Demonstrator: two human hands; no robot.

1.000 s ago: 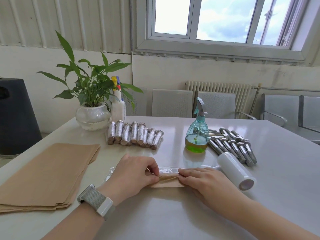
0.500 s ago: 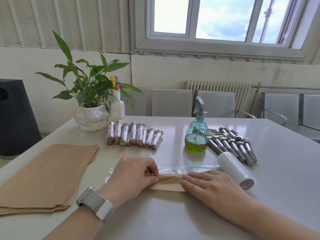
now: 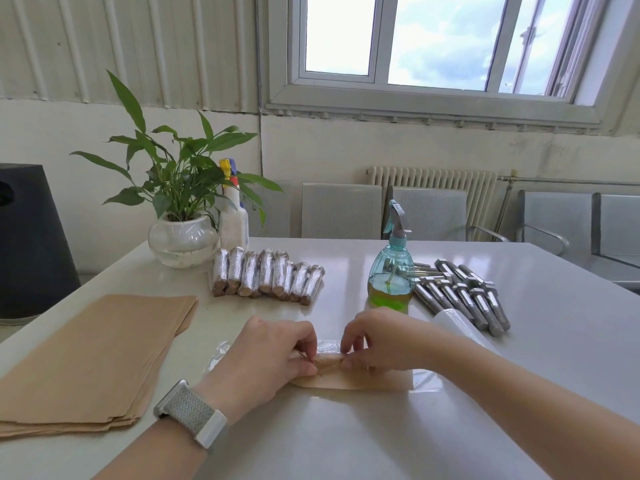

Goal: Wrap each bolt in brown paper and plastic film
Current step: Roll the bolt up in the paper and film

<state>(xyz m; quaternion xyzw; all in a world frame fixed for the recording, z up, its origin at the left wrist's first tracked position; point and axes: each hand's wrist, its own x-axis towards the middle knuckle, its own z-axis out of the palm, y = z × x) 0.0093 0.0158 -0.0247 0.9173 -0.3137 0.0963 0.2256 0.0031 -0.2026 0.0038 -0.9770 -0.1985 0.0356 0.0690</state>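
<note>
Bolt-wrapping is partway through one piece: a brown paper roll (image 3: pixel 329 363), presumably with a bolt inside though none shows, lies on the counter (image 3: pixel 346 438) near the front centre, on top of a strip of plastic film (image 3: pixel 325 346) that peeks out at its 12 o'clock side and trails off toward 9 o'clock. The left hand (image 3: pixel 266 358) curls over the roll's left end, thumb and forefinger pinching the paper. The right hand (image 3: pixel 377 344) curls over the right end, its fingers bent and gripping paper there. A flat flap of the sheet still sticks out toward 6 o'clock, under the hands.

My reading is that the paper stage is in hand, with the film stage to follow. The next move likely calls for rolling the bundle tight, keeping both ends pinched so the paper does not spring open, then catching the film edge and turning it round the roll.

Off at 2 o'clock from the hands lies the film roll (image 3: pixel 457 325), partly hidden by the right forearm. Beyond it, bare bolts (image 3: pixel 464 296) wait in a cluster, beside a green spray bottle (image 3: pixel 393 268) at 1 o'clock. Finished wrapped bolts (image 3: pixel 266 275) sit in a row at 12 o'clock. A stack of brown paper sheets (image 3: pixel 93 355) lies at 9 o'clock.
</note>
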